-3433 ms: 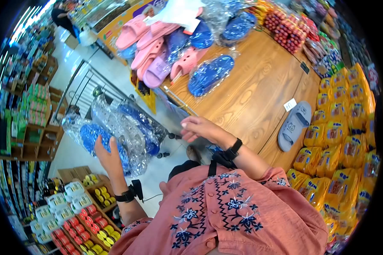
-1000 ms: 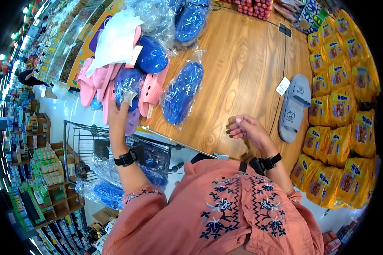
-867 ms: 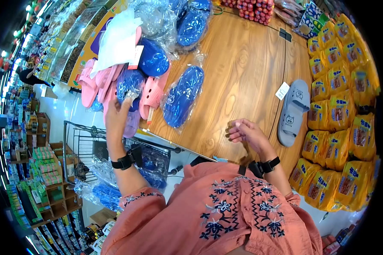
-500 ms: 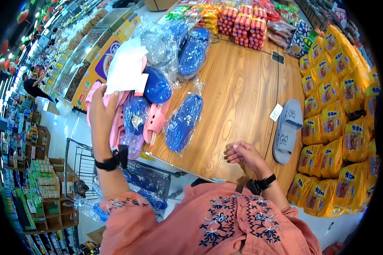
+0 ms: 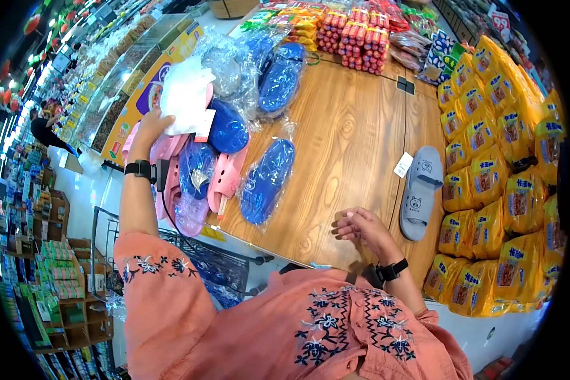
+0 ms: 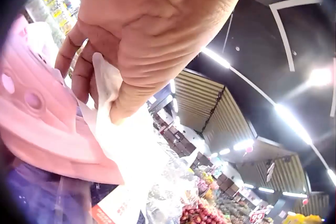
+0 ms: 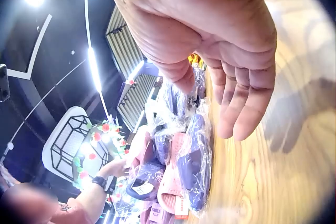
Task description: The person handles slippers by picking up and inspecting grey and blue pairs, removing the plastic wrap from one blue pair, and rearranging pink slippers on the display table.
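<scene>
My left hand (image 5: 149, 130) is at the pile's far left, where thumb and fingers pinch the edge of a thin white plastic bag (image 6: 108, 77). That bag (image 5: 185, 95) lies over pink slippers (image 6: 42, 113). Beneath and beside it are a blue slipper in clear wrap (image 5: 228, 130), a pink clog with holes (image 5: 225, 177) and a purple slipper (image 5: 190, 212). My right hand (image 5: 364, 229) hovers low over the wooden table (image 5: 335, 152), fingers loosely bent, holding nothing. Another wrapped blue slipper (image 5: 267, 182) lies alone nearby. A grey slipper (image 5: 420, 193) with a white tag lies to the right.
Yellow snack packs (image 5: 487, 171) are stacked along the right. Red sausage bundles (image 5: 363, 41) stand at the table's back. A wire cart (image 5: 104, 253) holding wrapped slippers is below left of the table. A person in black (image 5: 46, 133) is far off at left.
My left hand went from the cart to the blue slipper in the pile, then up and left to the white bag, which it now pinches. The right hand came over the table and stays there.
</scene>
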Available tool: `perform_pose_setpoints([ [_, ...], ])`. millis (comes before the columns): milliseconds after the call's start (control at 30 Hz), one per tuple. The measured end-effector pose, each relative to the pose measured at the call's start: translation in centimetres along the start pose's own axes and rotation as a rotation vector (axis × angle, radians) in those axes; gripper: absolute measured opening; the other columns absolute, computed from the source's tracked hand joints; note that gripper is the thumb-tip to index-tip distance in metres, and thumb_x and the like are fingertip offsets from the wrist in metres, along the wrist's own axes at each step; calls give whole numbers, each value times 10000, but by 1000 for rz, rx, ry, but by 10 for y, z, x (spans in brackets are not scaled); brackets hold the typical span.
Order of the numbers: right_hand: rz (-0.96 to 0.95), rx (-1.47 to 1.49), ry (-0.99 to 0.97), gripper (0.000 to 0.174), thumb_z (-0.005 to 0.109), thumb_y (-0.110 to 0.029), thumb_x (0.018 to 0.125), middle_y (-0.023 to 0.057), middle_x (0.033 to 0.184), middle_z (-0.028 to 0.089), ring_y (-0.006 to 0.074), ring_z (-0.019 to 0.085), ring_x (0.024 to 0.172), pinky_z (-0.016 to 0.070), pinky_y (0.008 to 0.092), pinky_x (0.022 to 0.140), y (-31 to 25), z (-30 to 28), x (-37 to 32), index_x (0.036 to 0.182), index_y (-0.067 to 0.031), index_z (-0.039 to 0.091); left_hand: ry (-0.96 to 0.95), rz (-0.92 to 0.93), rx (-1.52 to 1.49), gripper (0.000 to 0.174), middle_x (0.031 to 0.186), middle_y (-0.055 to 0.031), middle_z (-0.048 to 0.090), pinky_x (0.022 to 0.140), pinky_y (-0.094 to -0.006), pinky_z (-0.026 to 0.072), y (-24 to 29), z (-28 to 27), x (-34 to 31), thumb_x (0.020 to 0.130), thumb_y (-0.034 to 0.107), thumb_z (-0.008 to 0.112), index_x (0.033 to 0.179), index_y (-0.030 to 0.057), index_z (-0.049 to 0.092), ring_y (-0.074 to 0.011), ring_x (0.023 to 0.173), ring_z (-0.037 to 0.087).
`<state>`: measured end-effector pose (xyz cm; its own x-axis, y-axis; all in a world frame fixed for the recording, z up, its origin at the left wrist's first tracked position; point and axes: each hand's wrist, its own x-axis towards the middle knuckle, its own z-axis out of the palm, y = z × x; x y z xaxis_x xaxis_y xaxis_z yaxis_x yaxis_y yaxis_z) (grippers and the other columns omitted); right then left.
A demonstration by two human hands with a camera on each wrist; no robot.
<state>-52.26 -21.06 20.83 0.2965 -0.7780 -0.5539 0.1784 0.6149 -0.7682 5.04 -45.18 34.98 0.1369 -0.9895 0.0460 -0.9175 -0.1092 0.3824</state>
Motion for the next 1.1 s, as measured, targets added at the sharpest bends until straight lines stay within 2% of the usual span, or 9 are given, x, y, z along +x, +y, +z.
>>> perform_pose_setpoints([
  [133, 13, -5, -7, 283, 552, -263, 1053, 122, 1026, 677, 206, 692, 873, 579, 327, 795, -3, 2, 3, 1179, -12, 585, 93, -97, -360, 424, 900, -81, 723, 647, -347, 553, 5, -11, -8, 863, 356, 660, 1103, 10, 702, -203, 757, 690],
  [167, 17, -3, -5, 281, 553, -262, 1053, 122, 1025, 677, 206, 692, 871, 579, 326, 793, -2, 3, 5, 1177, -12, 585, 115, -78, -418, 407, 863, -44, 697, 566, -274, 518, 10, -17, -14, 865, 345, 660, 1107, 21, 705, -135, 717, 666],
  [267, 31, 7, -12, 273, 556, -258, 1052, 121, 1025, 678, 204, 691, 868, 579, 324, 787, 3, 2, 12, 1172, -15, 585, 55, -84, -499, 419, 864, -53, 699, 548, -260, 493, -27, -21, 8, 859, 342, 670, 1115, 12, 701, -133, 705, 658],
  [433, 42, -2, -31, 271, 557, -259, 1052, 121, 1030, 681, 203, 694, 870, 581, 321, 782, 5, 3, 14, 1167, -15, 587, -55, -124, -89, 789, 1052, -158, 714, 868, -372, 491, -18, -17, 8, 768, 571, 781, 1192, -84, 663, -242, 936, 668],
  [533, 33, -18, -20, 289, 553, -265, 1053, 122, 1035, 682, 206, 696, 873, 581, 323, 785, 4, 1, 13, 1180, -9, 590, -115, -192, -146, 847, 1012, -158, 721, 780, -369, 491, 7, -17, -2, 731, 668, 759, 1119, -83, 693, -246, 894, 672],
  [633, 24, -22, -5, 306, 548, -265, 1053, 126, 1037, 682, 211, 698, 872, 582, 325, 788, 5, -2, 10, 1201, -1, 593, -225, -251, -97, 743, 984, -168, 728, 798, -386, 505, -4, -17, 13, 751, 569, 793, 1082, -91, 713, -247, 880, 691],
  [867, 28, -30, -10, 322, 546, -263, 1047, 125, 1037, 674, 208, 689, 886, 579, 328, 792, 4, -1, 13, 1211, 10, 594, 86, 0, -358, 456, 937, -130, 723, 748, -345, 511, -48, -13, 50, 834, 328, 718, 1055, -70, 695, -202, 833, 673],
  [933, 38, -36, -5, 324, 546, -264, 1047, 123, 1036, 671, 204, 685, 889, 577, 327, 793, 3, 2, 11, 1207, 13, 594, 131, 62, -537, 430, 954, -118, 719, 744, -340, 512, 11, -43, 22, 852, 309, 696, 1105, -38, 679, -203, 829, 664],
  [1100, 39, -3, 2, 305, 564, -260, 1044, 124, 1029, 671, 207, 685, 873, 580, 332, 782, 5, -2, 17, 1187, 7, 597, 279, 219, -358, 436, 1026, -148, 713, 819, -362, 509, 54, -83, 28, 892, 315, 656, 1171, -19, 650, -231, 914, 668],
])
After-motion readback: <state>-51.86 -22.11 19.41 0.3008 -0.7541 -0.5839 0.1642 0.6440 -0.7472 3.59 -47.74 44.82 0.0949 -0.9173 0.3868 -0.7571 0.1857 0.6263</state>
